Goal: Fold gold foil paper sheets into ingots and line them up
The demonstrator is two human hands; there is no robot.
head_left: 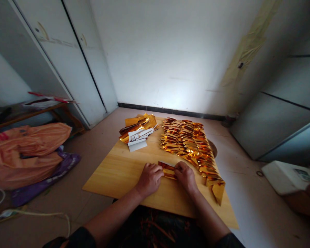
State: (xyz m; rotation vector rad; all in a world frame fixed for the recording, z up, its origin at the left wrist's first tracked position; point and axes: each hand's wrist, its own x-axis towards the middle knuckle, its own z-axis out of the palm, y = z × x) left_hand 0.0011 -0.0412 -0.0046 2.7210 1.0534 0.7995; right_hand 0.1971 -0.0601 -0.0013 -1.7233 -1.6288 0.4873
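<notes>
Between my two hands is a piece of gold foil paper [168,171], partly folded, close to the near side of the wooden board [113,172]. My left hand [150,179] is closed on its left end, and my right hand [186,176] grips the right end. The fingertips hide both ends of the paper. Rows of folded gold foil pieces [186,137] overlap along the board's right side, reaching down to a pointed one [219,191] at the right edge. At the back left lies a loose pile of gold foil sheets [142,122], with white-backed paper [137,145] on its near side.
An orange bag [28,155] and a purple bag [49,179] lie on the floor at left, near a pale cord [38,213]. Behind them are a low wooden bench [67,112] and white cabinets [64,51]. A grey fridge [276,113] and a white box [284,177] stand at right.
</notes>
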